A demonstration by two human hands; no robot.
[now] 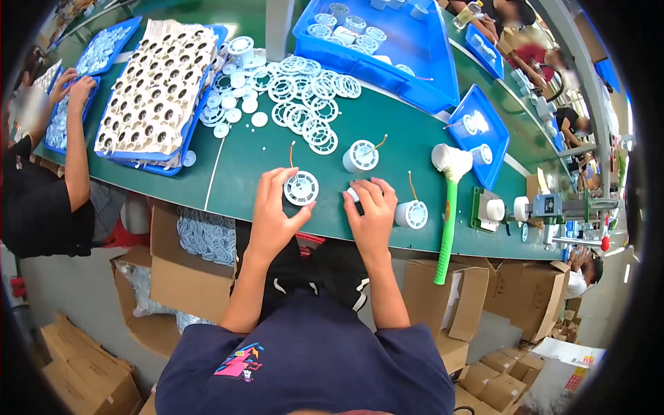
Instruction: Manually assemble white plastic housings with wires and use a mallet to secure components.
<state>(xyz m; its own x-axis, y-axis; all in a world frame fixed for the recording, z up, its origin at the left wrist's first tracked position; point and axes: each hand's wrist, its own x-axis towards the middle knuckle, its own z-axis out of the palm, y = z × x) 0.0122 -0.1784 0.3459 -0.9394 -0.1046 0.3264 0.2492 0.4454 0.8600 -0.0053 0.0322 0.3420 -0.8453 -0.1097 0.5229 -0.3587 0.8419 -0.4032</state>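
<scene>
My left hand (273, 211) curls its thumb and fingers around a light-blue round housing (302, 188) with a slotted ring on top. A thin brown wire sticks up from its far side. To the right, my right hand (372, 213) is closed with a small white piece (354, 194) between thumb and fingers; most of it is hidden. Just beyond that hand stands a similar housing (361, 156) with an orange wire. Another wired housing (413, 214) lies close to its right, its slotted face toward me.
Loose slotted rings (304, 93) and small discs are heaped beyond my hands. A pulp tray (155, 90) stands at left, blue bins (415, 90) behind. A white-headed mallet with a green handle (448, 221) overhangs the front edge, near a bench press (546, 205). Co-worker's arms (78, 135) reach in at left.
</scene>
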